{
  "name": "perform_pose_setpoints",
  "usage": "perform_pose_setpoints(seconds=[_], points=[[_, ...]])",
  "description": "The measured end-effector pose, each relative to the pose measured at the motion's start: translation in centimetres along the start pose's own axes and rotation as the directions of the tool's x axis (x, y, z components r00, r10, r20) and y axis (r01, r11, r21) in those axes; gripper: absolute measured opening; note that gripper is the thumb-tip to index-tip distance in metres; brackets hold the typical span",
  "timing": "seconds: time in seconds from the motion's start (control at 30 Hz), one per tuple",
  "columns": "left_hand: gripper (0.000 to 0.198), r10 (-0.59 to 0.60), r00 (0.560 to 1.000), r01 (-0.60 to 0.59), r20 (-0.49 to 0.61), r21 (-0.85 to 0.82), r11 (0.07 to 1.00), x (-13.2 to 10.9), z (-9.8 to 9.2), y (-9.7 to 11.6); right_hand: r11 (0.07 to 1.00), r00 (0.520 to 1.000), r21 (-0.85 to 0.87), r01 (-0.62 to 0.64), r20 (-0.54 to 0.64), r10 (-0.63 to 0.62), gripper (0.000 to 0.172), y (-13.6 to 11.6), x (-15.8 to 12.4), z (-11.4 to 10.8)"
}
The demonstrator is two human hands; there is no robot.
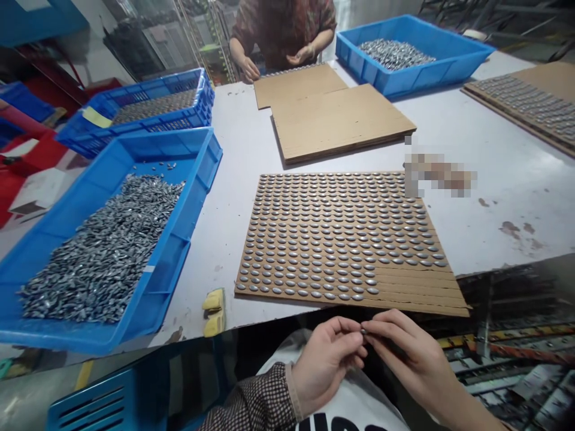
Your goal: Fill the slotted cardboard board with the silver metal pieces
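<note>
My left hand (324, 362) and my right hand (411, 353) meet fingertip to fingertip just below the table's front edge. Pinched between them is a small dark metal piece (363, 331), mostly covered by the fingers. Beyond my hands lies a cardboard sheet (417, 281) bearing rows of grey, pointed oval metal pieces (332, 230). Bare cardboard strips show at its near right corner. On the left, a blue tray (168, 299) holds a heap of similar loose metal pieces (103, 251).
Stacked cardboard (341, 120) lies behind the filled sheet. Another blue tray (381, 84) and a blue crate (206, 96) stand farther back. Opposite, a person (283, 36) works over cardboard. A yellow object (214, 312) sits at the front edge; a filled sheet (534, 105) lies right.
</note>
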State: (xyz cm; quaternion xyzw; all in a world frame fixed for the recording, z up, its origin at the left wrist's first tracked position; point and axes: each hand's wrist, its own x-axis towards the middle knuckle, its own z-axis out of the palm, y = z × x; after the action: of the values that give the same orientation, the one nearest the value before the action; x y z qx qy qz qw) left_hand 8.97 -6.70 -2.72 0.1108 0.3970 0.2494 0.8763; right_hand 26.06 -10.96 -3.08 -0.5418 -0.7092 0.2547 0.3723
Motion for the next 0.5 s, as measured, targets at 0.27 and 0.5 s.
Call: perform_pose_setpoints(seconds=[0.27, 0.5], points=[[0.025, 0.104, 0.995, -0.103, 0.006, 0.205, 0.973, 1.2, 0.3, -0.5, 1.000, 0.997, 0.011, 0.027, 0.070, -0.027, 0.038, -0.5, 0.1, -0.5], [0.029, 0.142, 0.990, -0.135, 0.007, 0.362, 0.922, 1.4, 0.1, -0.6, 0.985, 0.970, 0.110, -0.134, 0.217, 0.108, 0.033, -0.5, 0.1, -1.6]])
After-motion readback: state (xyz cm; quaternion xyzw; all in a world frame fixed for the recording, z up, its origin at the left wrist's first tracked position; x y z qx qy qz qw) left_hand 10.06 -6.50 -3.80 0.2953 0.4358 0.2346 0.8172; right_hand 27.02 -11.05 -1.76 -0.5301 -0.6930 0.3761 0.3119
